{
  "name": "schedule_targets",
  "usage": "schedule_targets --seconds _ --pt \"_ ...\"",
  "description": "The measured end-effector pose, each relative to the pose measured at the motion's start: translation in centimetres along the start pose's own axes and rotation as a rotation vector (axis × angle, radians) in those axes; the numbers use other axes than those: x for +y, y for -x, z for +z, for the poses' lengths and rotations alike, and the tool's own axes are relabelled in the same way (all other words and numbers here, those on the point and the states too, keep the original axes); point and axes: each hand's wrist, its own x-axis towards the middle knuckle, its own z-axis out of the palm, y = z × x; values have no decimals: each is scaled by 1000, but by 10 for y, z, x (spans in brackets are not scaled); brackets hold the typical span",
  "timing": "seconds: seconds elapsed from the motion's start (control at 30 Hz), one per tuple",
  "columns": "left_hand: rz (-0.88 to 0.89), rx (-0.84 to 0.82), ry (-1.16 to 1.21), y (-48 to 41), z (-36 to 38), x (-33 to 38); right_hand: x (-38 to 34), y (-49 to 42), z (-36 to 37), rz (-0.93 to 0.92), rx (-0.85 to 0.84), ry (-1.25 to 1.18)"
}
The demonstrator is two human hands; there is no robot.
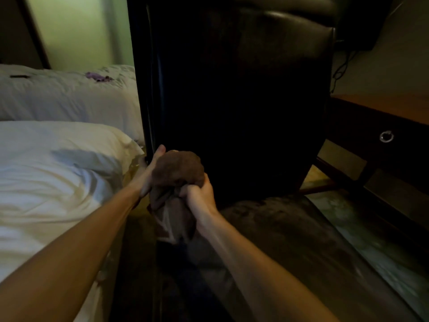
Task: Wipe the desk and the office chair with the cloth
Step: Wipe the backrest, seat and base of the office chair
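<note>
Here R hand point(200, 191) clenches cloth point(177, 168), draped over L hand point(150, 173).

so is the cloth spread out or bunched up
Bunched up: the cloth forms a rounded wad, its tail gathered in the right hand.

Forearms reach forward; right hand point(199, 194) fisted round the cloth point(177, 167), left hand point(149, 175) against it, thumb raised, fingers hidden
</note>
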Motion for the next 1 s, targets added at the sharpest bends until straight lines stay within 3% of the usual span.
schedule_targets --seconds 0.13,0.23,0.47,0.8,1.0 --pt "29 -64 -197 23 -17 6 -8 6 -46 -60 165 23" --pt "49 -63 -195 34 -18 8 -14 14 -94 -148 394 80" --pt "104 -30 -133 40 -3 5 -35 -3 -215 -152 708 37" --pt "141 13 -17 1 16 -14 -28 -96 -254 -160 625 35" --pt "220 9 113 -13 36 -17 7 -130 -225 -106 793 -174"
